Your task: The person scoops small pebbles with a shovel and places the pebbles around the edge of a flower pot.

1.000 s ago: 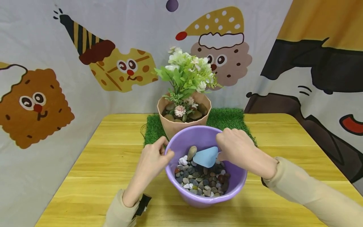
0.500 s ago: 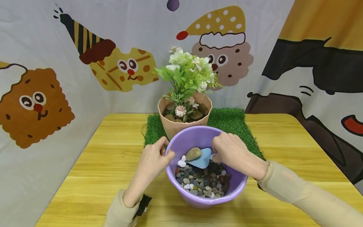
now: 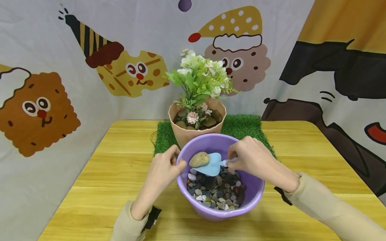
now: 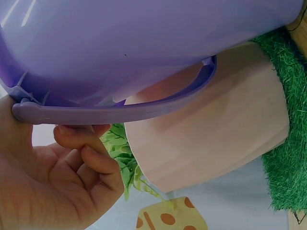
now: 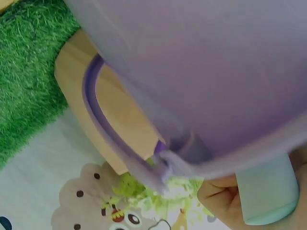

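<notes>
A purple bucket stands on the table, with many small mixed pebbles at its bottom. My left hand grips its rim at the left; the left wrist view shows curled fingers beside the bucket's lowered handle. Inside the bucket, my right hand holds a small light-blue shovel by its handle, whose thick pale end shows in the right wrist view. One large tan stone lies on the left part of the blade, close to the bucket's inner wall, above the pebbles.
Behind the bucket, a peach-coloured pot with an artificial flowering plant and large stones stands on a green turf mat. The wooden table extends to both sides, before a cartoon-printed cloth.
The shovel has slid left under the large stone and come up, so the stone now lies on its blade. My right hand shifted left, then slightly back right. My left hand stayed put.
</notes>
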`<act>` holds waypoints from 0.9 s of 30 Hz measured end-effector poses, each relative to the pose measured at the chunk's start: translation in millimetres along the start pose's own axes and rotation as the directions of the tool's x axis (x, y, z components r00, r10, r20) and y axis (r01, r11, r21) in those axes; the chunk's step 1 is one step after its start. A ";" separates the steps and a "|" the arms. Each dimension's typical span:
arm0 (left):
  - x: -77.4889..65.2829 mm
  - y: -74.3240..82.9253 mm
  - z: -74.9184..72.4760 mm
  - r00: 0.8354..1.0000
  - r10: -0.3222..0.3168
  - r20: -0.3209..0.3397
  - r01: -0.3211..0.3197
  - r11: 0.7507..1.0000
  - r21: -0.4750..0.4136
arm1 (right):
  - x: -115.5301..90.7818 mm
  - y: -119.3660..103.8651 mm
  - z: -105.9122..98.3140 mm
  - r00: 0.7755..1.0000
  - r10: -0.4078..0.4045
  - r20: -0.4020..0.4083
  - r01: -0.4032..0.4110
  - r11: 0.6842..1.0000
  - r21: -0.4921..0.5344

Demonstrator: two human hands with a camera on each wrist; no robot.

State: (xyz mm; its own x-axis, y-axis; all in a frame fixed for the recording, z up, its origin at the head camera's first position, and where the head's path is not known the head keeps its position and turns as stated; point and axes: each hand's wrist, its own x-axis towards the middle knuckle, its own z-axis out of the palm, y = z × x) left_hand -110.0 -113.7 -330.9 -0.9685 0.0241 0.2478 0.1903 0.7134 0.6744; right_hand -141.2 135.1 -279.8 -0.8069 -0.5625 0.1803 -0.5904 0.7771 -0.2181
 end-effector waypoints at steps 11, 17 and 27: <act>0.0 -0.5 0.6 1.000 0.013 -0.008 -0.012 1.000 0.006 | -5.9 6.2 -23.3 0.997 0.012 -0.072 -0.012 1.000 0.003; 0.1 -0.5 0.5 1.000 0.012 -0.006 -0.012 1.000 0.011 | -7.8 7.5 -41.6 0.995 0.049 -0.091 -0.050 0.999 0.001; 0.0 0.9 0.0 1.000 0.001 0.000 -0.001 1.000 -0.003 | 3.3 9.2 -67.5 0.989 0.086 -0.119 -0.096 0.992 -0.079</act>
State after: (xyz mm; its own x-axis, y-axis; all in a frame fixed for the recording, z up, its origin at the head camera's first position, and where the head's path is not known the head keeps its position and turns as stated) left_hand -109.9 -113.1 -330.3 -0.9684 0.0248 0.2483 0.1916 0.7114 0.6762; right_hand -148.1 159.5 -216.4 -0.8469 -0.4557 0.2741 -0.5070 0.8475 -0.1575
